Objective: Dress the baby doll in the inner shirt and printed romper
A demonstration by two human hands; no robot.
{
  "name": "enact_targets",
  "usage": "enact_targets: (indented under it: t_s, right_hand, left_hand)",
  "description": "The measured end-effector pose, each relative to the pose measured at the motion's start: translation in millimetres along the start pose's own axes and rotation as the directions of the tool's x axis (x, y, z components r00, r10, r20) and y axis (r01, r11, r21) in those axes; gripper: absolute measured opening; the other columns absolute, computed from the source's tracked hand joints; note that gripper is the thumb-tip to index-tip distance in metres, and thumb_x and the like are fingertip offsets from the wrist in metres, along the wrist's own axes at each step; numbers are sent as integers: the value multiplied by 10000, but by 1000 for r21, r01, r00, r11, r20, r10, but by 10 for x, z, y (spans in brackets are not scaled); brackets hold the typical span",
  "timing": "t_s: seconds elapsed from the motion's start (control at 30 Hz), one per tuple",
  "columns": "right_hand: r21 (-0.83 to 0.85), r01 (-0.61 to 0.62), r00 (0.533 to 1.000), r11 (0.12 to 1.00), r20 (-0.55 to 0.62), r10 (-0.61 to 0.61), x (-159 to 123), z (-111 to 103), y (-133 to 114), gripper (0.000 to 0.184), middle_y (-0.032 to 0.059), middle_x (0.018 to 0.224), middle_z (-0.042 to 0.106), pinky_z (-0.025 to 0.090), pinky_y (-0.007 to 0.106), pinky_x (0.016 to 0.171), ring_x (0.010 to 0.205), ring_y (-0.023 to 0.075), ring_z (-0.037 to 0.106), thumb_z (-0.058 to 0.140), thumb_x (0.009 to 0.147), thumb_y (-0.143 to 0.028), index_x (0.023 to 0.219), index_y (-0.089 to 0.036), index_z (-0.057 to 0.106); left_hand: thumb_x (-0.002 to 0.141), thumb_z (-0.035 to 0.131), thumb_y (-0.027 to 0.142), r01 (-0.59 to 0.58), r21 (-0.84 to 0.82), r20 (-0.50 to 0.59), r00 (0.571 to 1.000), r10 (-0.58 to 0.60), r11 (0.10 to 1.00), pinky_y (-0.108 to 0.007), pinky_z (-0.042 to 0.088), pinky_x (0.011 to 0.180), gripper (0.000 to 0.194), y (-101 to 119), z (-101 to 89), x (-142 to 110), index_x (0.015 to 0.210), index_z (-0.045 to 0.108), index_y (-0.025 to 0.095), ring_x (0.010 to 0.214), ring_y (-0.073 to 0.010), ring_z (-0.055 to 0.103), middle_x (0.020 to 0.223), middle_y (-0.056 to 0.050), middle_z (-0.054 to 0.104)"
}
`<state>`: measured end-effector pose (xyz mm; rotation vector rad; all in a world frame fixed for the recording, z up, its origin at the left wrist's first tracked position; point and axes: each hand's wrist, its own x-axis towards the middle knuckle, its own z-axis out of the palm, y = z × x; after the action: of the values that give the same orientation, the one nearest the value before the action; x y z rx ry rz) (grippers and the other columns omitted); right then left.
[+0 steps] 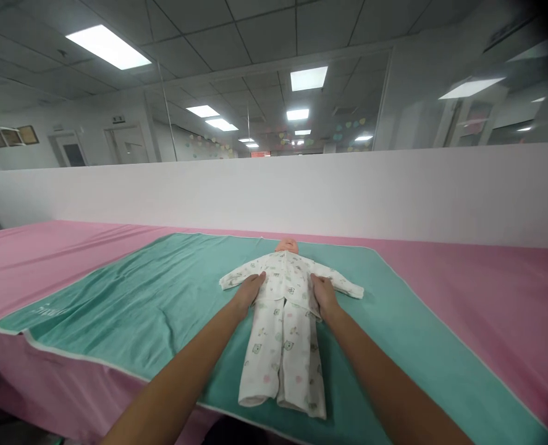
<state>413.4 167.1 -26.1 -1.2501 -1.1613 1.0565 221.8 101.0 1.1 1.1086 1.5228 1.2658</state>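
A baby doll lies on its back on a teal towel, dressed in a white printed top and trousers. My left hand rests flat on the doll's left flank, fingers stretched along the top. On the other flank my right hand lies against the hem of the top, fingers curled slightly on the cloth. Both arms reach forward from the near edge, one on each side of the trouser legs.
The towel covers a long table with a pink sheet. A white partition wall runs behind it, with glass panels above. The table's near edge drops off at lower left.
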Motion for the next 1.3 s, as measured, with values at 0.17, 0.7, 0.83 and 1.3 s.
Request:
enact_targets:
  t_s: [0.17, 0.7, 0.83, 1.3]
  right_hand:
    - [-40, 12, 999, 999, 33, -11, 132, 88, 250, 481, 84, 1121, 633, 417, 340, 898, 1089, 267, 535, 547, 705, -526, 1033, -185, 633]
    - [24, 139, 975, 990, 169, -141, 377, 5, 443, 689, 12, 1401, 403, 320, 347, 1053, 1278, 229, 383, 510, 740, -614, 1323, -256, 432]
    - [-121, 156, 976, 980, 174, -134, 329, -107, 390, 664, 24, 1410, 389, 284, 354, 1074, 1285, 223, 370, 450, 774, -617, 1322, -240, 437]
    - [-584, 291, 939, 758, 325, -110, -1453, -1070, 559, 358, -22, 1212, 573, 540, 406, 782, 1163, 270, 494, 490, 766, -555, 1101, -459, 572]
  left_hand:
    - [687, 605, 609, 35, -235, 194, 981, 11, 971, -345, 474, 840, 627, -135, 145, 327, 1064, 602, 109, 1008, -281, 592, 1125, -157, 624]
    - [657, 678, 551, 6, -334, 55, 998, 13, 943, -338, 461, 871, 661, -249, 346, 503, 1133, 560, 107, 1038, -285, 583, 1127, -169, 621]
    - [726, 603, 539, -9, -179, -58, 998, -2, 984, -348, 449, 891, 558, -254, 266, 281, 1142, 558, 170, 1083, -268, 554, 1236, -125, 562]
    - [742, 502, 413, 239, 748, -443, 874, 198, 620, -391, 439, 921, 372, -1947, -2811, -3098, 1026, 634, 213, 1108, -271, 539, 1199, -82, 589]
